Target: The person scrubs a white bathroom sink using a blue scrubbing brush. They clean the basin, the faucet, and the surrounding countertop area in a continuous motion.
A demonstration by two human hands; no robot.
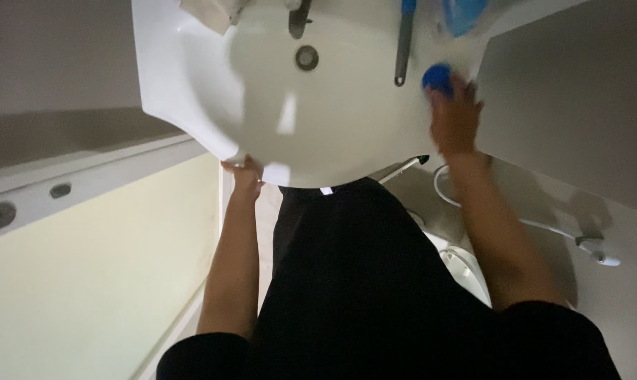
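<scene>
Standing at a white basin [192, 84]: right hand [453, 119] on the basin's far right rim, fingers closed over a blue scrubber [438, 76]. Left hand [244, 172] clasps the basin's near edge. Drain [306, 58] at the bowl's centre; dark tap [299, 17] behind it; blue-handled brush [404, 42] beside the scrubber.

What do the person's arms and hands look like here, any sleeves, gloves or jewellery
Both arms are bare from the hands to above the elbows, where short black sleeves begin, matching the black clothing on the torso. The left hand and right hand wear no gloves. No watch, bracelet or ring is visible, though the picture is dim and the right hand is blurred.
</scene>
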